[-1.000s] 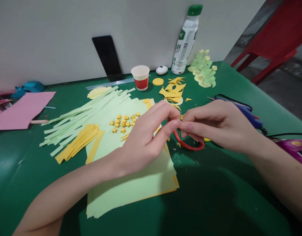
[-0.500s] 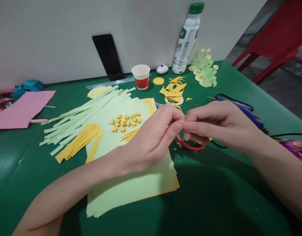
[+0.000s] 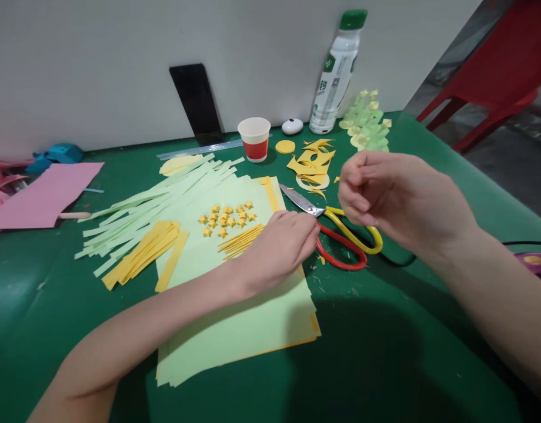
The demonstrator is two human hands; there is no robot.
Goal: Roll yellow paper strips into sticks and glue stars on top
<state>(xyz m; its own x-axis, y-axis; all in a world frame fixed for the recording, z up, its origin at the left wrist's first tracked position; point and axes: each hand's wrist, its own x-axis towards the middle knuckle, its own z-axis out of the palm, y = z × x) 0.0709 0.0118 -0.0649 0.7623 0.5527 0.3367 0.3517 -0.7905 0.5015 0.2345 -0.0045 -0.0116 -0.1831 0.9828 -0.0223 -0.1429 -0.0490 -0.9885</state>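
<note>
My left hand (image 3: 281,249) is closed, knuckles up, over the right edge of a stack of light green paper (image 3: 235,317). Its fingertips are hidden, so whatever it may hold does not show. Just beyond it lie scissors (image 3: 315,210) with one red and one yellow handle. To the right, my right hand (image 3: 398,197) is raised above the table with its fingers curled in; I cannot make out anything in them. Small folded yellow paper stars (image 3: 226,220) rest on the green paper, beside a bundle of thin yellow strips (image 3: 241,241).
Pale green paper strips (image 3: 164,202) and wider yellow strips (image 3: 142,252) lie at left, near pink paper (image 3: 50,194). Along the wall stand a black phone (image 3: 195,103), a paper cup (image 3: 255,141) and a bottle (image 3: 336,76). Yellow scraps (image 3: 312,164) lie behind the scissors.
My hands, which met at the fingertips, have come apart. The right moved up and to the right; the left dropped slightly to the left. More of the scissors now shows between them.
</note>
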